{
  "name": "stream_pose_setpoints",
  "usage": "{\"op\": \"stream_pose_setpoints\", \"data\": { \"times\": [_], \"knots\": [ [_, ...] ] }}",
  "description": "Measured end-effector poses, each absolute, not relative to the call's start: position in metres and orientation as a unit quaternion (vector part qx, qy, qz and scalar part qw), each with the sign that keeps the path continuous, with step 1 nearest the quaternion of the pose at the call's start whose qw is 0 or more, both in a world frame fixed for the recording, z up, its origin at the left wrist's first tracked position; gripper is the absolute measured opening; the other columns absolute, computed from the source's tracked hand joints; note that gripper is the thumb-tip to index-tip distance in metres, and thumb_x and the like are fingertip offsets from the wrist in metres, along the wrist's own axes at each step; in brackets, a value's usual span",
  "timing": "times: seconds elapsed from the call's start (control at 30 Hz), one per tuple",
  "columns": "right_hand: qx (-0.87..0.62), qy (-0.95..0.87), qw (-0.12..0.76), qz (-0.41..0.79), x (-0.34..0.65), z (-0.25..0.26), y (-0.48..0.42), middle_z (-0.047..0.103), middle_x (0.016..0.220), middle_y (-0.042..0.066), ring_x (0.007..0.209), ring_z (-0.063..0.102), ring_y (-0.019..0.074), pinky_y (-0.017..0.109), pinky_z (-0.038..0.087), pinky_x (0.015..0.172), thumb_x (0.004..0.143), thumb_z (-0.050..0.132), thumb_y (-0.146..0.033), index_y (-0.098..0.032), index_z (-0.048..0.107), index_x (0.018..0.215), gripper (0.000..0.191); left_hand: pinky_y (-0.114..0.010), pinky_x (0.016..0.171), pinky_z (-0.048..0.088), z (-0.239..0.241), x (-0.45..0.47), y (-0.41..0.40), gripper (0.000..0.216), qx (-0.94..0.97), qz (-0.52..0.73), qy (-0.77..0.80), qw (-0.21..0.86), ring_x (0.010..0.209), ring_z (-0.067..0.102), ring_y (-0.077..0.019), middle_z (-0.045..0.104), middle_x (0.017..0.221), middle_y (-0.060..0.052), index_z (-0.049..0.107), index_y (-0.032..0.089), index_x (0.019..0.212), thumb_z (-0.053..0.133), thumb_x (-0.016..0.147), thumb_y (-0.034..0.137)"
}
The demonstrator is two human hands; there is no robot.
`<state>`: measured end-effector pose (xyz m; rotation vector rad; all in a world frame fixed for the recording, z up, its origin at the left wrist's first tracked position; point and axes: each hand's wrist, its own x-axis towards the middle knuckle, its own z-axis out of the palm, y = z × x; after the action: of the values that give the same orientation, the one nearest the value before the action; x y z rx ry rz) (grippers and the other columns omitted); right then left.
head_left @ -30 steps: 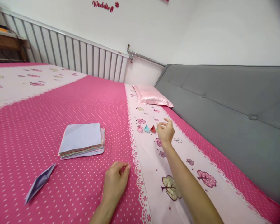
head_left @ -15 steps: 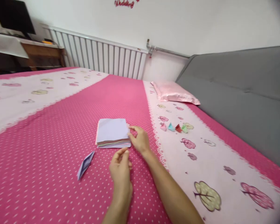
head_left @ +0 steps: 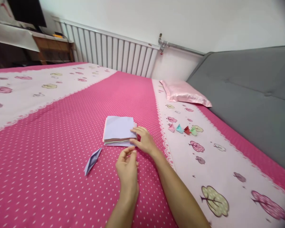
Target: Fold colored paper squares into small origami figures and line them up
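A stack of pastel paper squares [head_left: 118, 130] lies on the pink dotted bedspread [head_left: 61, 133]. My right hand [head_left: 144, 141] pinches the stack's near right corner, thumb under and fingers on the top lavender sheet. My left hand [head_left: 127, 167] hovers just in front of the stack, fingers loosely curled and holding nothing. A folded lavender paper piece [head_left: 92, 161] lies to the left of my left hand. Several small folded paper shapes [head_left: 182, 129], pink, blue, red and green, stand in a row on the pale flowered strip to the right.
A pink satin pillow [head_left: 184, 93] lies at the head of the bed, against a grey padded headboard [head_left: 249, 101] on the right. A white radiator [head_left: 109, 52] runs along the far wall, with a wooden desk [head_left: 49, 47] at the far left.
My right hand left the row of small folded shapes, swung left and took hold of the paper stack's corner. My left hand shifted slightly towards the stack. The view turned left.
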<state>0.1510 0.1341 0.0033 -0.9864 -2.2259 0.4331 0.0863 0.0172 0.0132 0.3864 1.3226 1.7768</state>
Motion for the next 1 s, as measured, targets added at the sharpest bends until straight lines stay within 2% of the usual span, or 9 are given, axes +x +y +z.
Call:
{"op": "stream_pose_setpoints", "data": {
  "times": [0.23, 0.63, 0.8, 1.0],
  "knots": [
    [-0.388, -0.846, 0.333, 0.150, 0.1504, 0.0059, 0.1386, 0.064, 0.115, 0.008, 0.111, 0.052, 0.0190, 0.035, 0.036, 0.098, 0.075, 0.068, -0.031, -0.018, 0.064, 0.108, 0.035, -0.015, 0.043, 0.032, 0.0156, 0.0847, 0.0210, 0.029, 0.154, 0.714, 0.531, 0.430, 0.045, 0.039, -0.0022, 0.054, 0.069, 0.003, 0.061, 0.013, 0.087, 0.066, 0.061, 0.025],
    [-0.376, -0.842, 0.349, 0.169, 0.1503, 0.0049, 0.1412, 0.065, 0.113, 0.009, 0.109, 0.054, 0.0196, 0.035, 0.038, 0.095, 0.080, 0.062, -0.036, -0.020, 0.067, 0.104, 0.029, -0.014, 0.042, 0.030, 0.0155, 0.0848, 0.0209, 0.027, 0.146, 0.710, 0.534, 0.436, 0.043, 0.038, -0.0036, 0.049, 0.054, 0.006, 0.062, 0.014, 0.085, 0.067, 0.061, 0.025],
    [-0.379, -0.837, 0.352, 0.179, 0.1506, 0.0007, 0.1417, 0.064, 0.114, 0.010, 0.109, 0.054, 0.0211, 0.037, 0.039, 0.096, 0.076, 0.067, -0.032, -0.019, 0.068, 0.102, 0.030, -0.014, 0.041, 0.029, 0.0149, 0.0842, 0.0200, 0.026, 0.142, 0.713, 0.524, 0.444, 0.041, 0.037, -0.0026, 0.050, 0.055, 0.006, 0.061, 0.013, 0.084, 0.065, 0.062, 0.025],
    [-0.376, -0.833, 0.355, 0.198, 0.1515, -0.0017, 0.1388, 0.064, 0.113, 0.011, 0.110, 0.053, 0.0225, 0.039, 0.038, 0.097, 0.078, 0.064, -0.030, -0.019, 0.069, 0.101, 0.026, -0.014, 0.040, 0.029, 0.0107, 0.0850, 0.0194, 0.025, 0.142, 0.708, 0.530, 0.445, 0.040, 0.037, -0.0023, 0.050, 0.056, 0.005, 0.060, 0.012, 0.085, 0.063, 0.064, 0.025]
  ]
}}
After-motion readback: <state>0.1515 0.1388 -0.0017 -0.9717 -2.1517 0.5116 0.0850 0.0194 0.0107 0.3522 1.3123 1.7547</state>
